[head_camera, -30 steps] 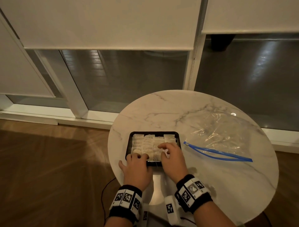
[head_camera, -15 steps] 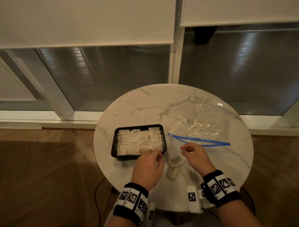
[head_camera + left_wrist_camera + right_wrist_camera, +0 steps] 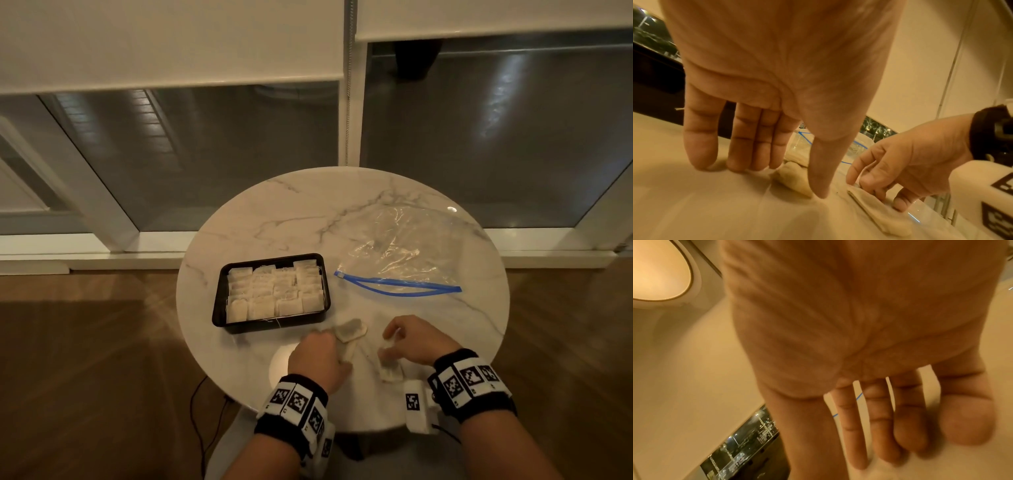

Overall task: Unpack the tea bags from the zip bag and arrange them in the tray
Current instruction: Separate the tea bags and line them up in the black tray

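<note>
A black tray (image 3: 219, 308) at the table's left holds several rows of white tea bags (image 3: 274, 291). The clear zip bag (image 3: 404, 253) with its blue zip lies flat and open to the right of it. Loose tea bags lie near the front edge. My left hand (image 3: 318, 353) has straight fingers touching the table, and one loose tea bag (image 3: 793, 180) lies between its thumb and index finger. My right hand (image 3: 388, 344) rests its fingertips and thumb on another tea bag (image 3: 881, 209), which lies flat on the table.
The round marble table (image 3: 308, 212) stands before a window with lowered blinds. Its far half is bare marble. Wooden floor surrounds it, and a dark cable (image 3: 198, 421) runs on the floor at the left.
Both hands have left the tray's near edge and pulled back towards me. They now rest on loose tea bags near the front of the table.
</note>
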